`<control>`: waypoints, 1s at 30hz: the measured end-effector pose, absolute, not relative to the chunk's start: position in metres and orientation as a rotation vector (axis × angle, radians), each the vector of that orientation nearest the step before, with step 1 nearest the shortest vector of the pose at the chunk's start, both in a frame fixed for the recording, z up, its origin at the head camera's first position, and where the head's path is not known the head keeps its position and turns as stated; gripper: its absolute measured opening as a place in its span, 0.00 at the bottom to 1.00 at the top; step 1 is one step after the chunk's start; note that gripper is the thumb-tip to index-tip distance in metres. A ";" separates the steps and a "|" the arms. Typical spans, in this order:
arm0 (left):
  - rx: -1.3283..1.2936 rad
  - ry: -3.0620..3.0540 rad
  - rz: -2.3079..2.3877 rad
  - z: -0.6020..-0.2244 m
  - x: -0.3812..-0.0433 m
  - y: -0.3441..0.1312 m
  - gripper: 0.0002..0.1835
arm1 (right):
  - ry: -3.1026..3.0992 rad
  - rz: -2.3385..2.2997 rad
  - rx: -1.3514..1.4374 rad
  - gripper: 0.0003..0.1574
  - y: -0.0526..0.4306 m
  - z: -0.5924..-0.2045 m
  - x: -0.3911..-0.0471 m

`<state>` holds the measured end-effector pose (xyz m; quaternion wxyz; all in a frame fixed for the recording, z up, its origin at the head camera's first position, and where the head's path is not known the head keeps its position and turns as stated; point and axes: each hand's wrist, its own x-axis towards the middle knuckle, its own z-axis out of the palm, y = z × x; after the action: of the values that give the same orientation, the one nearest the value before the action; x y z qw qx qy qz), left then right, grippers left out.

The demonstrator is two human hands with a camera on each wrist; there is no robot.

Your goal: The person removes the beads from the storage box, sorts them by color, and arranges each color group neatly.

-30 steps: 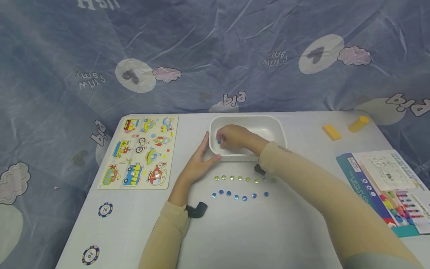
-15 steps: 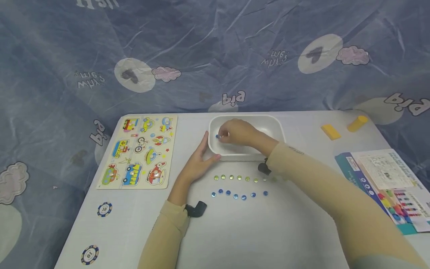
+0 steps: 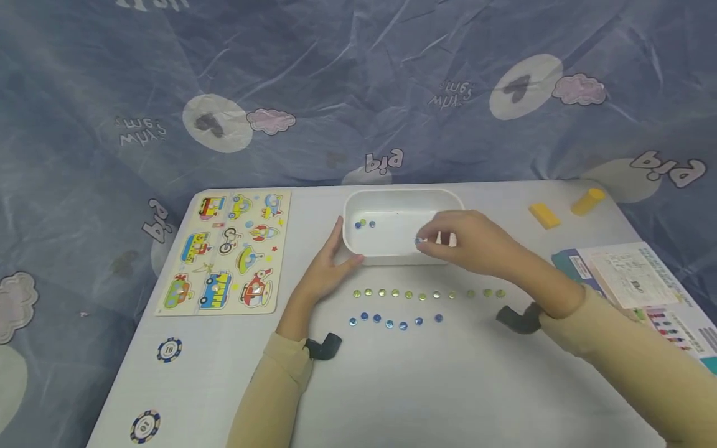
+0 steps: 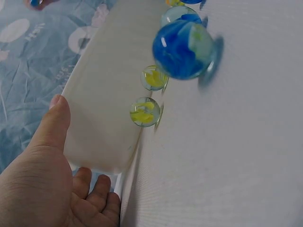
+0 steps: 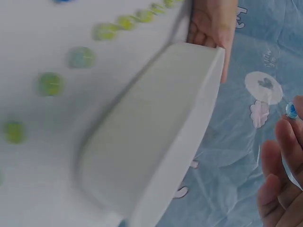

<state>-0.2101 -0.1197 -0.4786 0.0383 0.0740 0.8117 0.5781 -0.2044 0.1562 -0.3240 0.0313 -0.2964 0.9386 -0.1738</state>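
My left hand (image 3: 327, 267) rests with extended fingers and thumb against the left end of a white plastic tray (image 3: 392, 261). Over the tray's right part, my right hand (image 3: 476, 242) pinches a blue glass marble (image 3: 418, 241) between thumb and fingertips; the right wrist view also catches this marble (image 5: 291, 110). Inside the tray, a few blue and yellow-green marbles (image 3: 372, 224) lie near the left end. In front of it runs a row of yellow-green marbles (image 3: 395, 293), and nearer still a shorter row of blue marbles (image 3: 389, 323).
A wooden vehicle puzzle board (image 3: 224, 252) lies at left, with two poker chips (image 3: 169, 350) below it. At the back right are a yellow block (image 3: 544, 215) and a yellow cylinder (image 3: 587, 201). A boxed set (image 3: 633, 274) with papers lies at right, partly behind the right arm.
My right hand has moved from the tray's left end to its right side, holding a blue marble. Marbles in the tray and the yellow-green row's right end are now uncovered. The left hand stays put.
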 end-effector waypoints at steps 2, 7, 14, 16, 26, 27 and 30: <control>0.232 2.487 1.776 -0.479 -0.210 -0.119 0.48 | 2.889 -0.528 -0.865 0.09 0.175 -0.331 -0.191; 0.225 2.486 1.776 -0.479 -0.210 -0.119 0.49 | 2.854 -0.502 -0.744 0.08 0.210 -0.359 -0.162; 0.228 2.500 1.757 -0.476 -0.209 -0.119 0.49 | 2.829 -0.474 -0.696 0.09 0.225 -0.398 -0.143; 0.215 2.488 1.756 -0.471 -0.206 -0.119 0.49 | 2.822 -0.455 -0.678 0.10 0.225 -0.404 -0.141; 0.188 2.479 1.748 -0.464 -0.202 -0.117 0.49 | 2.770 -0.426 -0.577 0.12 0.222 -0.416 -0.138; 0.193 2.488 1.746 -0.468 -0.204 -0.118 0.49 | 2.771 -0.426 -0.573 0.12 0.222 -0.417 -0.138; 0.205 2.510 1.738 -0.476 -0.208 -0.119 0.49 | 2.781 -0.418 -0.582 0.12 0.221 -0.419 -0.137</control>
<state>-0.2078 -0.1194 -0.4755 0.0410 0.0671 0.8195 0.5676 -0.1374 0.2211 -0.4185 0.1345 -0.2008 0.9596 -0.1443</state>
